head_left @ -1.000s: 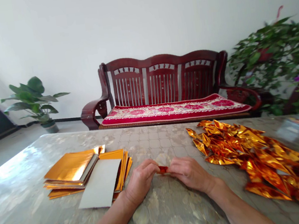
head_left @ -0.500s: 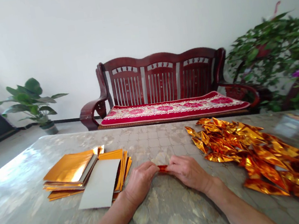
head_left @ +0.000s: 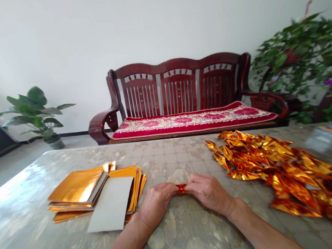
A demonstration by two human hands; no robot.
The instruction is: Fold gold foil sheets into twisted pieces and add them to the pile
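Observation:
Between my two hands, just above or on the table, is a small piece of folded gold foil paper (head_left: 181, 188). My left hand (head_left: 158, 200) is closed, pinching its left end. The right end is pinched by the closed fingers of my right hand (head_left: 209, 192). Only the middle of the foil paper shows; both ends are hidden by my fingers. Left of my hands lie stacked gold foil sheets (head_left: 73, 187), and a sheet with its grey-white back up (head_left: 112, 205) rests against them. To the right spreads a heap of folded gold foil pieces (head_left: 281, 166), pointed at their ends.
The table (head_left: 181, 241) has a patterned, glossy cover. Clear plastic packaging (head_left: 329, 137) sits at its far right. Beyond the table stand a dark red wooden bench (head_left: 180, 94) with a red floral cushion (head_left: 190, 122), a potted plant (head_left: 39, 112) and leafy greenery (head_left: 298, 58).
Both hands stay almost in place with slight finger movement. The middle of the foil paper looks more creased now. The stacks and the heap have not moved.

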